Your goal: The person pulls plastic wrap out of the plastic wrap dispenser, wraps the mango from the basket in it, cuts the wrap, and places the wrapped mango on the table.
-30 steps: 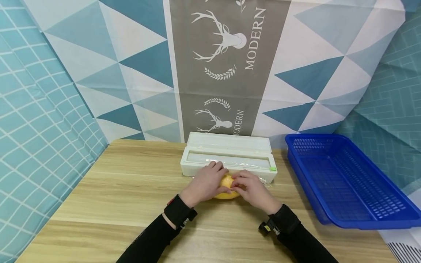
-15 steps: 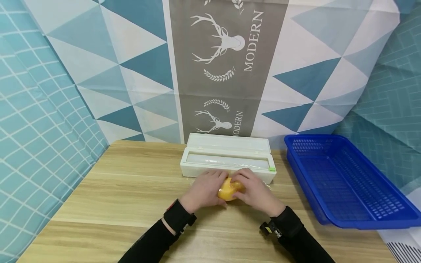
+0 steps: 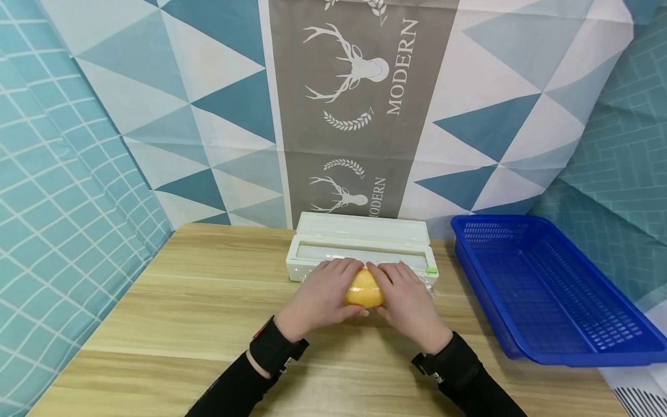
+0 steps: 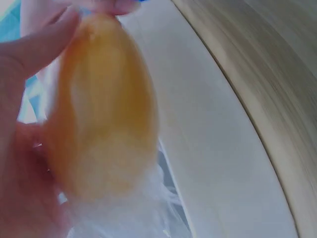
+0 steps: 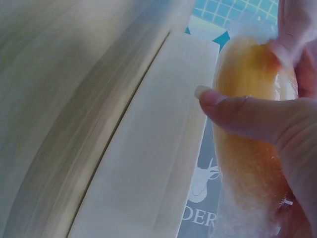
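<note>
A smooth yellow oval fruit (image 3: 363,288), mango-like in shape, has clear plastic film about it, with loose film (image 5: 237,218) crinkled at its ends. My left hand (image 3: 324,294) holds its left end, fingers over the far side and thumb on the near side. At the other end my right hand (image 3: 409,296) grips it likewise, its thumb lying across the fruit in the right wrist view. Just behind stands a white cling film dispenser (image 3: 359,234), lid raised, a roll inside and a green slider (image 3: 431,270) at its right. The hands hide part of its front.
A deep blue plastic basket (image 3: 513,347) stands to the right, close to the dispenser. All stand on a wooden table (image 3: 208,324). A patterned cloth (image 3: 365,145) hangs behind, and blue checked cloth (image 3: 68,191) borders the left side.
The fruit has been turned within the fingers and now appears raised against the dispenser's front. Both hands have gone from pinching near its middle to holding its two ends.
</note>
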`<state>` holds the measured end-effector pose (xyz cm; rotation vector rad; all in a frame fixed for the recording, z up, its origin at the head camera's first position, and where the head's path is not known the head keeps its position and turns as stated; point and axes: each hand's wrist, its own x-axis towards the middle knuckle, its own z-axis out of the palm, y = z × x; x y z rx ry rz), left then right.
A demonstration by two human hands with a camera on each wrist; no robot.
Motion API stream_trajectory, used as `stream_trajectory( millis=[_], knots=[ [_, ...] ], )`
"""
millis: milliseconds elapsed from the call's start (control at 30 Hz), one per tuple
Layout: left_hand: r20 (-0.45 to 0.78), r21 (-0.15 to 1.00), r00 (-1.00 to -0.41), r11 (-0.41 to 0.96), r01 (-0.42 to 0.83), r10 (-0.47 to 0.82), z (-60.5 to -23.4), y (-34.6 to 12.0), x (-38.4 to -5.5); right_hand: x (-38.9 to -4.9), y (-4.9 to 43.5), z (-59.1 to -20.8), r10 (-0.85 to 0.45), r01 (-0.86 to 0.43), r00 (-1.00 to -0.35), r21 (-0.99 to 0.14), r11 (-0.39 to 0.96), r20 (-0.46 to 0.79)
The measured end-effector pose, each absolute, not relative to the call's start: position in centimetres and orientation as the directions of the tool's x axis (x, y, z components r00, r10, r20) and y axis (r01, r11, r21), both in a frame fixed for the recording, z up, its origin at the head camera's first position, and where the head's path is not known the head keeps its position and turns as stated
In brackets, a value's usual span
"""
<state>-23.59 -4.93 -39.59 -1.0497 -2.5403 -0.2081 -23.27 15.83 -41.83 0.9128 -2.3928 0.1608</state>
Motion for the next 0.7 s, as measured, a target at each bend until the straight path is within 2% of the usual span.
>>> stream_trajectory(
  millis=[133,233,500,700],
  knots=[
    [0.527,-0.125,-0.535,0.683,0.719,0.66,-39.5,-3.2,-22.3,-23.2,16.0,-41.8,-0.585,-0.665,-0.586,0.08,0.743,0.561],
    [0.599,-0.136,-0.475,0.666,0.733,0.645,-39.6,-2.2,-21.7,-23.2,16.1,-41.5,-0.596,-0.699,-0.572,0.045,0.714,0.563],
    [0.664,-0.083,-0.521,0.745,0.661,0.536,-39.0,-3.7,-22.8,-23.1,16.3,-40.3,-0.564,-0.741,-0.598,-0.125,0.659,0.57],
    [0.723,0.071,-0.539,0.73,0.68,0.432,-38.5,-4.8,-23.7,-22.9,16.5,-39.6,-0.534,-0.737,-0.622,-0.2,0.645,0.573]
  ],
)
